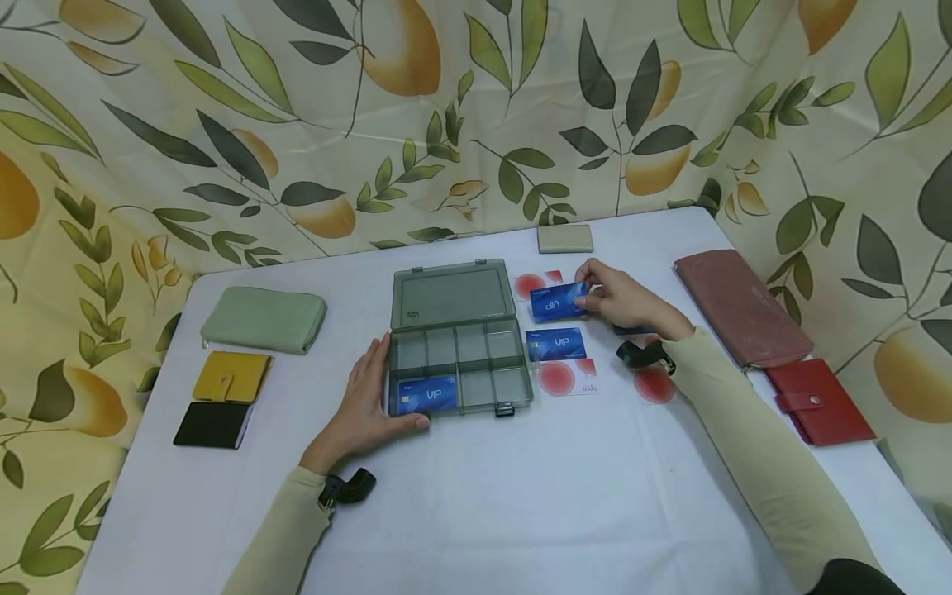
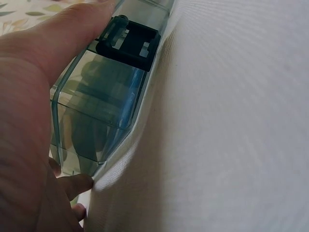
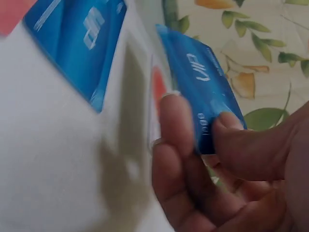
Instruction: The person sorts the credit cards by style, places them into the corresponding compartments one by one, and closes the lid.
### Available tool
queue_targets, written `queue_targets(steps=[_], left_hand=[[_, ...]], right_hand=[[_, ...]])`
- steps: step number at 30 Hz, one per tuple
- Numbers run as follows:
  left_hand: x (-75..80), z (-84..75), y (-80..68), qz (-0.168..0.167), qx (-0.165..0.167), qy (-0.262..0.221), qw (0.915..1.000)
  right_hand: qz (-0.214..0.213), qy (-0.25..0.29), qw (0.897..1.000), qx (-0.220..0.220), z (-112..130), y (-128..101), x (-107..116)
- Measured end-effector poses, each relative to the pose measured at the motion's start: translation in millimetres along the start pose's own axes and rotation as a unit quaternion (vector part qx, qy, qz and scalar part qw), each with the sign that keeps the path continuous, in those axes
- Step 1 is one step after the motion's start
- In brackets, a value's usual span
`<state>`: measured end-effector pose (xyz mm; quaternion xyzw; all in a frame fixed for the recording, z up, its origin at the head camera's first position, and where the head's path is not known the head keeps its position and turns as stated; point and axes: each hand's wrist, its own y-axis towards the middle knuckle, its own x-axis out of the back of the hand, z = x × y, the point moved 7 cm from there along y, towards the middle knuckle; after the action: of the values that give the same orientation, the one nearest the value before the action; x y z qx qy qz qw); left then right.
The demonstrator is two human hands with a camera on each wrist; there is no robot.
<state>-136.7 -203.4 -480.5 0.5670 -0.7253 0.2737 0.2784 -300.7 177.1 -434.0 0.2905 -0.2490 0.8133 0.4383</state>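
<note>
1. Nearest the head camera, two sleeved forearms reach over the white desk [image 1: 521, 512]. Resting flat with fingers straight, the left hand [image 1: 368, 405] lies against the left end of the grey compartment box [image 1: 459, 364], its thumb along the front edge. That box stands with its lid back, and one blue VIP card [image 1: 427, 395] lies in its front-left compartment. Right of the box, the right hand [image 1: 621, 299] pinches a second blue card [image 1: 556, 302] by its right end, above another blue card [image 1: 555, 344] lying on the desk.
2. Left wrist view: the left hand's [image 2: 29, 121] palm presses the box's [image 2: 96, 111] clear wall, near its black latch [image 2: 129, 42].
3. Right wrist view: thumb and fingers [image 3: 181, 140] clamp the card [image 3: 200, 87] tilted, off the cloth.
</note>
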Motion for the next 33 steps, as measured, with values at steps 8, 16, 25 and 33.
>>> queue_targets(steps=[8,16,25,33], left_hand=[[0.3,-0.1,-1.6,-0.001,0.002,-0.002,1.0],[1.4,-3.2,-1.4,-0.008,-0.011,-0.011,0.9999],[6.3,-5.3,-2.5,-0.052,-0.04,-0.002,0.9978],[11.4,-3.6,-2.8,-0.039,-0.067,-0.02,0.9968]], right_hand=[[-0.075,0.177,0.98,0.048,39.9,-9.0,4.6],[-0.016,0.256,0.961,0.102,88.9,-10.2,-41.5],[0.007,0.102,0.981,0.165,139.1,-6.1,-119.0],[0.01,-0.009,0.986,0.164,156.1,-4.1,-149.1]])
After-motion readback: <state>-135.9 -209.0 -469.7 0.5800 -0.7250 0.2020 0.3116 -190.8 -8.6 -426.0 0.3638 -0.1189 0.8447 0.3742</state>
